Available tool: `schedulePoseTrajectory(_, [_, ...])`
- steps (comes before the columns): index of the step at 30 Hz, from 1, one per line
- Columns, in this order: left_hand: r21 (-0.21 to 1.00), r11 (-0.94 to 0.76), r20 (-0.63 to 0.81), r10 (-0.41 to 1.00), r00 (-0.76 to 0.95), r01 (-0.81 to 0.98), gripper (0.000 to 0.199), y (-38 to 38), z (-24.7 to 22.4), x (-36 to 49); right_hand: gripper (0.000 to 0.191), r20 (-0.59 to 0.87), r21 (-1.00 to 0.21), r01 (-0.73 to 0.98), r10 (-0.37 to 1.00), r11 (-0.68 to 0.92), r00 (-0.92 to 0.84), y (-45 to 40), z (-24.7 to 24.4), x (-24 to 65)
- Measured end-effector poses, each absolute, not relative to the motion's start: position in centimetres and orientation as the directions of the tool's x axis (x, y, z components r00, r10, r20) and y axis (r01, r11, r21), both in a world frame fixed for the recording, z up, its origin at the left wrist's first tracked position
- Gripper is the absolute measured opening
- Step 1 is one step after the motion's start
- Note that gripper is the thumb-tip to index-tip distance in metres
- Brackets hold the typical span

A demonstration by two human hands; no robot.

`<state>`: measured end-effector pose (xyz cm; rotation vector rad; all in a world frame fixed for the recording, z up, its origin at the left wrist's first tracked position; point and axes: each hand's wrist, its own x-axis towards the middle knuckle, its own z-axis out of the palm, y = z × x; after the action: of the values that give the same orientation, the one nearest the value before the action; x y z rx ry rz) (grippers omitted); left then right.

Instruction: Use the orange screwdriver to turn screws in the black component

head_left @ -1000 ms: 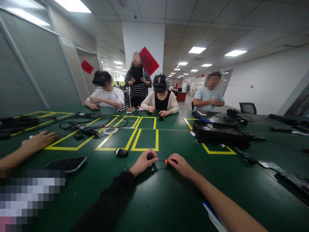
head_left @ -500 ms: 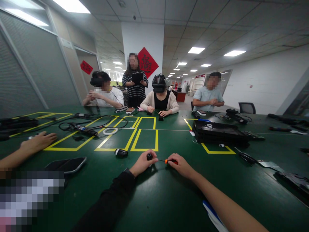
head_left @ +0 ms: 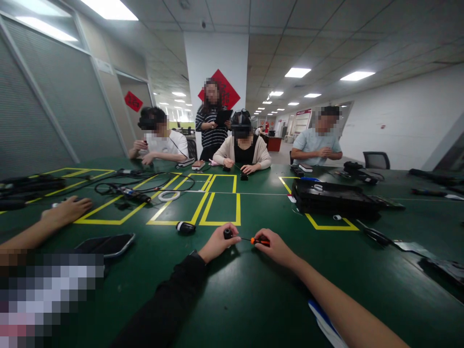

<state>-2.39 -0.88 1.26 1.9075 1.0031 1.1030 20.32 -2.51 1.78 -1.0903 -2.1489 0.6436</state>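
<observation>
My left hand [head_left: 216, 245] is closed around a small black cylindrical part [head_left: 227, 233], whose round top shows above the fingers. The rest of that part is hidden by the hand. Held by its orange and black handle, a screwdriver [head_left: 254, 240] lies between the fingers of my right hand [head_left: 273, 248]. Its thin shaft points left and its tip meets the fingertips of my left hand; I cannot tell whether it sits in the black part. On the table just left of my hands rests a black rounded piece with a white end [head_left: 185, 227].
Yellow tape rectangles [head_left: 220, 223] mark the green table [head_left: 232, 299]. A black tray-like case [head_left: 337, 198] stands right of centre. Cables [head_left: 136, 193] and a phone-like slab [head_left: 108, 244] lie left, beside another person's hand [head_left: 74, 209]. Several people are around the table.
The view has shifted slightly. More of the orange and black handle shows in my right hand's fingers. Across the table, the left seated person's hands have moved apart.
</observation>
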Motion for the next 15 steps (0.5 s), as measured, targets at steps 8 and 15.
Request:
schedulePoseTrajectory(8, [0.862, -0.427, 0.336, 0.884, 0.324, 0.272, 0.023, -0.84, 1.22, -2.3, 0.019, 0.301, -0.643, 0.533, 0.821, 0.55, -0.485, -2.51, 2.11, 20.4])
schedulePoseTrajectory(15, [0.876, -0.412, 0.329, 0.89, 0.315, 0.252, 0.025, -1.05, 1.52, -2.2, 0.015, 0.303, -0.636, 0.562, 0.841, 0.528, -0.447, -2.71, 2.09, 20.22])
